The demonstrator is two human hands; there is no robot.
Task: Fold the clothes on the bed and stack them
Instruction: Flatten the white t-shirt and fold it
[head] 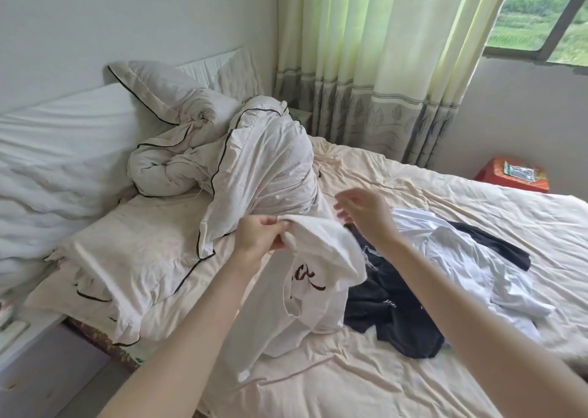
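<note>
We are looking down at our two bare arms reaching over the bed (pixel 366 386), which is wearing a cream sheet. Our left hand (pixel 259 238) is gripping a white garment (pixel 305 277), its fingers (pixel 270 223) curling round a bunched edge and lifting it, so the cloth is hanging down to the sheet with a dark red print showing on its front. Our right hand (pixel 366 214) is hovering just to the right of that raised edge, its fingers spread and loose, grasping nothing. Just right of the hanging garment a dark garment (pixel 401 316) is lying crumpled on the sheet, and beyond it, further right, a second white piece (pixel 471 258) is sprawling in loose folds, partly over the dark one. At the far left a rumpled duvet (pixel 254 163) with dark piping is heaping against a pillow (pixel 165 86). A pale green curtain (pixel 381 51) is hanging at the far side beside a window (pixel 541 13), and a red stool (pixel 515 175) is standing at the far right.
</note>
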